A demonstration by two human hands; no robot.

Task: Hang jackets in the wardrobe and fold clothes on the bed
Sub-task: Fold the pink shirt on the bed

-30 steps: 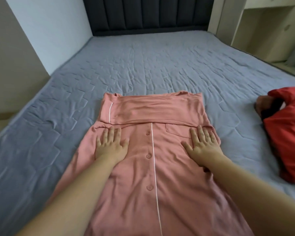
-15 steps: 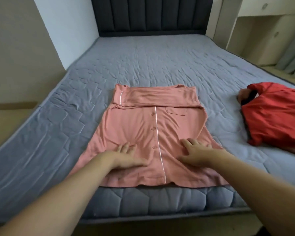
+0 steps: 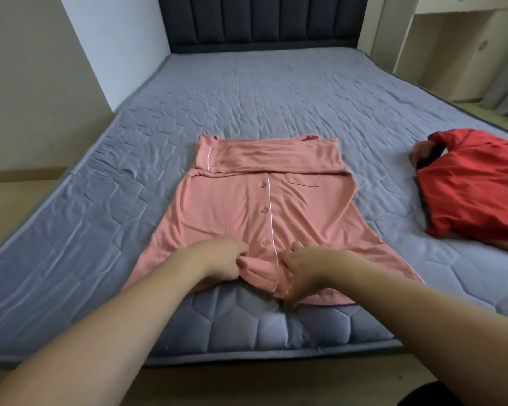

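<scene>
We see the left hand [image 3: 222, 263] and the right hand [image 3: 302, 269] side by side, each with fingers curled round a bunched fold at the near hem of a salmon-pink buttoned pyjama shirt with white piping [image 3: 232, 206]. The shirt lies flat beyond the hands, its top folded over, on the grey quilted bed [image 3: 276, 92]. Well off to the right of the right hand lies a red jacket [image 3: 475, 186].

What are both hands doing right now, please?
Left hand: closed, gripping the bottom hem of the pink shirt.
Right hand: closed, gripping the same hem.
</scene>
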